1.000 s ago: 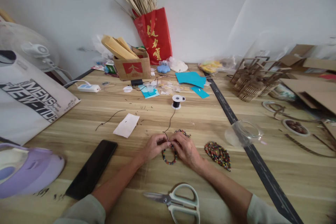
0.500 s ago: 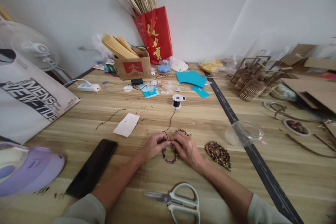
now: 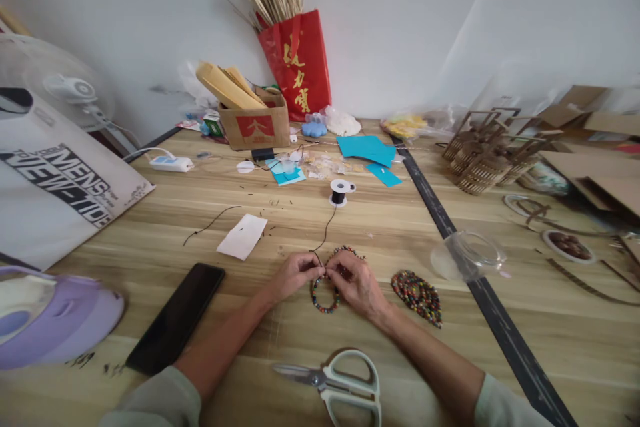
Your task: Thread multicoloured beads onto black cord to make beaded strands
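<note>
My left hand [image 3: 299, 273] and my right hand [image 3: 356, 280] meet fingertip to fingertip, each pinching the black cord [image 3: 326, 230] at the top of a small beaded bracelet [image 3: 326, 309]. The bracelet's multicoloured beads form a loop hanging below my fingers against the table. From my fingertips the cord runs up to a white spool [image 3: 339, 193] wound with black cord. Another string of beads [image 3: 356, 252] lies just behind my right hand, partly covered by it. The exact crossing of the cord is hidden by my fingers.
Scissors [image 3: 330, 377] lie in front of me. A coiled pile of beads [image 3: 417, 297] and a clear plastic dish [image 3: 467, 255] are to the right. A black phone [image 3: 176, 319], white paper [image 3: 243, 237] and a purple visor [image 3: 60, 320] sit left. Small baskets [image 3: 483, 163] stand at the right back.
My right hand's fingers have bunched up and lifted slightly at the cord, uncovering more of the beads behind. The view has shifted a little; other things stay put.
</note>
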`<action>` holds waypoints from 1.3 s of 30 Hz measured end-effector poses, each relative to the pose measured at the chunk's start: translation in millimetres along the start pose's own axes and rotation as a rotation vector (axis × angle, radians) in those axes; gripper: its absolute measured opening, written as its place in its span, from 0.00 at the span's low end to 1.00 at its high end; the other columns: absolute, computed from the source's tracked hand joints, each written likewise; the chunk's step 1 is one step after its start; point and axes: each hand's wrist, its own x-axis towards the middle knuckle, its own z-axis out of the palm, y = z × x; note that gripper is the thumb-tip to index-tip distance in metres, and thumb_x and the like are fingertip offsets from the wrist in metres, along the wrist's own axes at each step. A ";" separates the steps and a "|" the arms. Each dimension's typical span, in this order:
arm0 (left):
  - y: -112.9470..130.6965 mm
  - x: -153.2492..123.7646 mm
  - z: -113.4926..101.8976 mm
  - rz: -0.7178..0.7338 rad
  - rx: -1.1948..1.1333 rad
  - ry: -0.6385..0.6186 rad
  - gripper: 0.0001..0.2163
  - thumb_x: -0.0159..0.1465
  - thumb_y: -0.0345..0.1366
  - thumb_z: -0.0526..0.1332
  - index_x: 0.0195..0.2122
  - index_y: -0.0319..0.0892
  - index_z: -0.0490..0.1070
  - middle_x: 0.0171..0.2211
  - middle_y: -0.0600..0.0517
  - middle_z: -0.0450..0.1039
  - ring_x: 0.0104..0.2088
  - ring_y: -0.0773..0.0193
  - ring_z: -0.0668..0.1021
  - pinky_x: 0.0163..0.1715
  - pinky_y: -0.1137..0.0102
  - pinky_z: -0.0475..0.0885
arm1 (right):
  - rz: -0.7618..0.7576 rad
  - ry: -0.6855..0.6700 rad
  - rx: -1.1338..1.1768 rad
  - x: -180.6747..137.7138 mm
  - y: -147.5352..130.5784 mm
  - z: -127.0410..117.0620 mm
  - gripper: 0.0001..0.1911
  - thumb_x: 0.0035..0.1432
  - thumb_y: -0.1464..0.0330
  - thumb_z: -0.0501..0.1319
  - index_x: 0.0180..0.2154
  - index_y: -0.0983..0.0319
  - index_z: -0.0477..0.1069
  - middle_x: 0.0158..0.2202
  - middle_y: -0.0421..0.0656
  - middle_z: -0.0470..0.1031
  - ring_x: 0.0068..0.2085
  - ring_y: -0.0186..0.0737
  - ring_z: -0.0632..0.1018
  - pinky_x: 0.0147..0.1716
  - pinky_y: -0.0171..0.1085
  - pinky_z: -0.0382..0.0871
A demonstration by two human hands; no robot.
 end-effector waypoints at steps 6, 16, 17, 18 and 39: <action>1.6 0.8 -1.9 -0.018 -0.021 -0.014 0.14 0.56 0.44 0.64 0.25 0.36 0.70 0.23 0.54 0.68 0.26 0.69 0.68 0.29 0.74 0.62 | -0.026 -0.015 -0.034 -1.2 -1.2 0.4 0.07 0.59 0.74 0.57 0.29 0.62 0.68 0.26 0.40 0.69 0.29 0.35 0.70 0.28 0.32 0.61; -1.1 1.9 -4.1 -0.067 -0.088 -0.033 0.17 0.55 0.47 0.64 0.24 0.36 0.68 0.20 0.57 0.63 0.23 0.71 0.64 0.24 0.75 0.58 | -0.164 -0.082 -0.141 -2.7 -2.1 -1.7 0.09 0.64 0.74 0.52 0.32 0.62 0.68 0.31 0.44 0.70 0.33 0.37 0.71 0.33 0.35 0.65; -1.8 2.1 -4.2 -0.071 -0.091 -0.033 0.17 0.54 0.47 0.65 0.24 0.36 0.68 0.19 0.57 0.62 0.22 0.71 0.64 0.24 0.75 0.58 | -0.182 -0.095 -0.174 -3.1 -2.0 -1.9 0.09 0.65 0.74 0.52 0.33 0.62 0.68 0.32 0.44 0.70 0.33 0.38 0.72 0.33 0.35 0.65; -2.2 2.2 -4.3 -0.072 -0.091 -0.032 0.17 0.54 0.47 0.65 0.23 0.36 0.68 0.19 0.57 0.62 0.22 0.71 0.64 0.24 0.75 0.58 | -0.200 -0.108 -0.211 -3.5 -1.9 -2.1 0.10 0.65 0.74 0.51 0.33 0.62 0.68 0.32 0.45 0.70 0.33 0.38 0.72 0.33 0.34 0.65; -0.4 2.3 -5.9 -0.110 -0.089 -0.001 0.15 0.50 0.44 0.69 0.23 0.36 0.69 0.20 0.55 0.67 0.23 0.71 0.68 0.25 0.75 0.61 | -0.309 -0.167 -0.383 -4.9 -1.9 -6.3 0.09 0.66 0.73 0.50 0.39 0.62 0.69 0.36 0.46 0.72 0.37 0.38 0.75 0.35 0.34 0.69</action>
